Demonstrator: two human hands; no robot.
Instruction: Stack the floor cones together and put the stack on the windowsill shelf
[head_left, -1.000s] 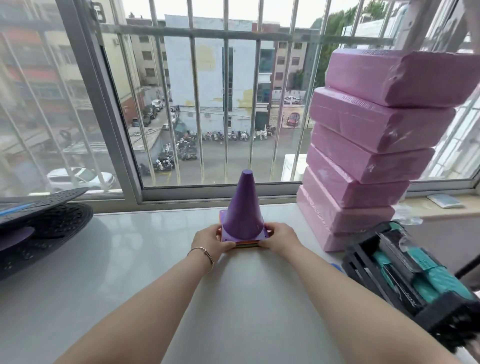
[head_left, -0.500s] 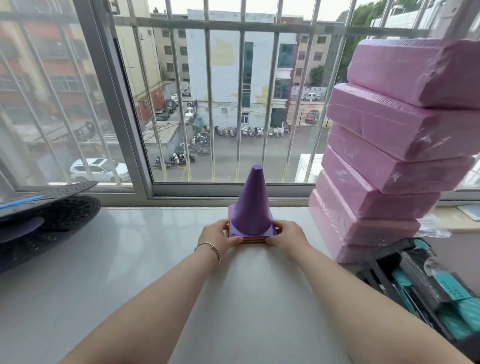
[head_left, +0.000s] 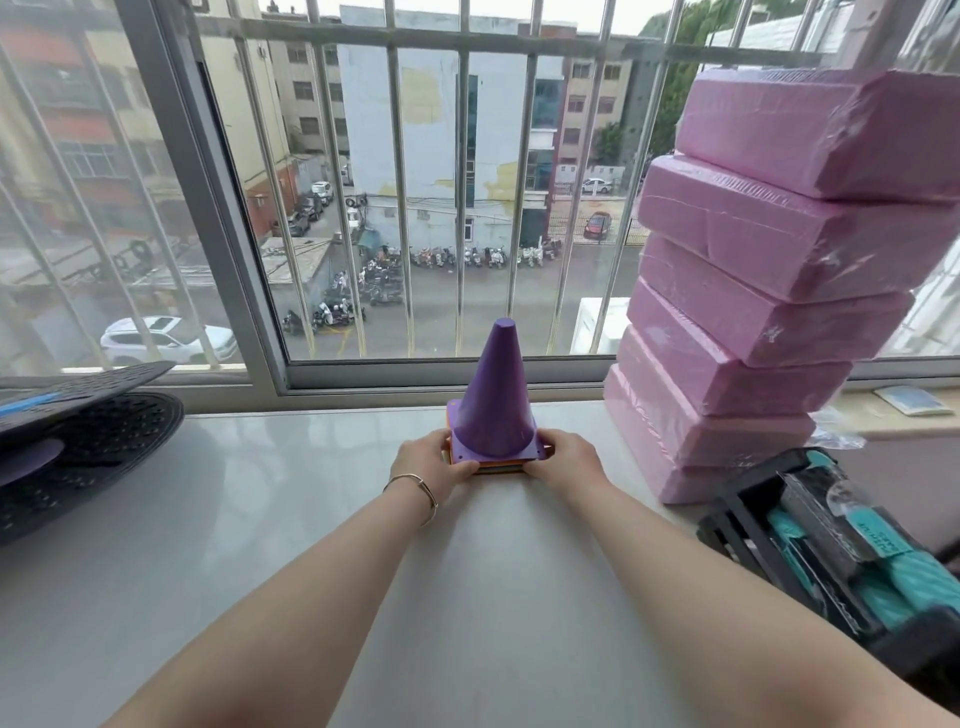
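Note:
A stack of cones (head_left: 493, 400) with a purple cone on top stands upright on the white windowsill shelf (head_left: 260, 519), close to the window frame. Orange and yellow base edges show under the purple base. My left hand (head_left: 431, 462) grips the stack's base on its left side, a thin bracelet on that wrist. On the right side of the base my right hand (head_left: 566, 460) holds it too. Both forearms stretch forward across the shelf.
A tall leaning pile of pink wrapped blocks (head_left: 769, 291) stands just right of the cones. A black crate with teal items (head_left: 852, 551) sits at the right front. Black perforated discs (head_left: 78, 441) lie at the left. The barred window (head_left: 457, 208) closes the back.
The stack and both hands hold the same place on the shelf. The view has shifted closer and slightly left, so the pink blocks loom larger.

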